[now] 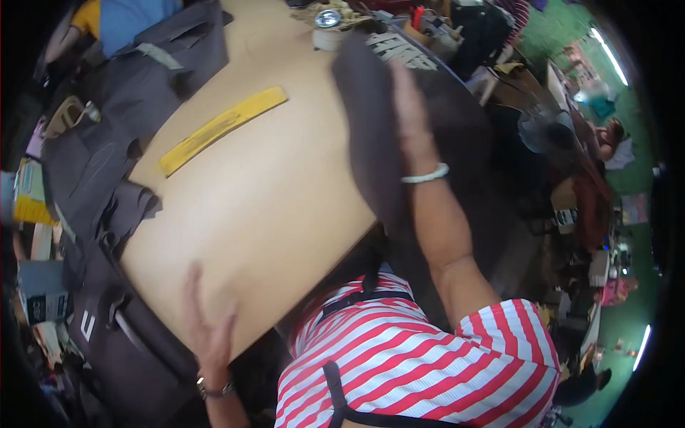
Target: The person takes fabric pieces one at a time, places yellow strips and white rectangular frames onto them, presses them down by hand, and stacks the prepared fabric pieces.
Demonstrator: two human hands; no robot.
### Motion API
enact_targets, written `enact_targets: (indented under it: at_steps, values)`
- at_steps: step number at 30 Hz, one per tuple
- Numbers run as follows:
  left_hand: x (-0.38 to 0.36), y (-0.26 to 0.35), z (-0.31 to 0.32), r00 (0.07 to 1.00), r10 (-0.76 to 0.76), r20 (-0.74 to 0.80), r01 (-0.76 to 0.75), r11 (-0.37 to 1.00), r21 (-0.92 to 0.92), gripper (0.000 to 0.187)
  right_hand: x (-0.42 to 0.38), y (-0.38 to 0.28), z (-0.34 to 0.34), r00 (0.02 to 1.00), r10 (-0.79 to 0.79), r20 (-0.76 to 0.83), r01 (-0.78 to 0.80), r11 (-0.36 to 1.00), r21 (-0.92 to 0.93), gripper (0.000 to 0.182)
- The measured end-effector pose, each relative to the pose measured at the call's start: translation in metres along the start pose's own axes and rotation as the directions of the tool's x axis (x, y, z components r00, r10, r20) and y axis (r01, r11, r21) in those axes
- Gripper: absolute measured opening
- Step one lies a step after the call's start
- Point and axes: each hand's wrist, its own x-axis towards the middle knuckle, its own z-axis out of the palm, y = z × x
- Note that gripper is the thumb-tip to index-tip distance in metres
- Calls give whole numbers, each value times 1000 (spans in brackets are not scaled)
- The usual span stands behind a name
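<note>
My left hand (207, 317) hovers over or rests on the near left part of the tan tabletop (235, 221), its fingers spread and blurred, with nothing in it. A watch or bracelet (214, 389) circles that wrist. My right hand (410, 107) is against a dark grey cloth (364, 128) at the table's right side. The cloth bulges up on the hand's left and hangs down to its right. Motion smears the right fingers, so their grip does not show. A yellow strip (222, 130), worn and marked, lies flat on the table between the hands.
More dark cloth (107, 171) is heaped along the left edge. A white container with a shiny top (327, 28) stands at the far end, near a lettered dark piece (401, 51). Another person in blue and yellow (135, 25) is at the far left.
</note>
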Motion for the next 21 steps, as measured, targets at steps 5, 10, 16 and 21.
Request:
enact_targets:
  at_steps: [5, 10, 16, 21]
  values:
    - [35, 13, 98, 972, -203, 115, 190, 405, -895, 71, -70, 33, 163, 890, 138, 435, -95, 988, -120, 58]
    - [59, 11, 103, 907, -401, -130, 92, 489, -867, 58, -96, 87, 221, 768, -166, 619, 187, 982, 32, 36]
    - [36, -46, 50, 844, -528, -100, 42, 251, -967, 43, -67, 85, 127, 384, -575, 723, 876, -20, -481, 53]
    - [25, -18, 51, 733, -407, -545, 47, 829, -557, 68, -28, 84, 67, 818, -246, 520, 570, 223, -791, 59]
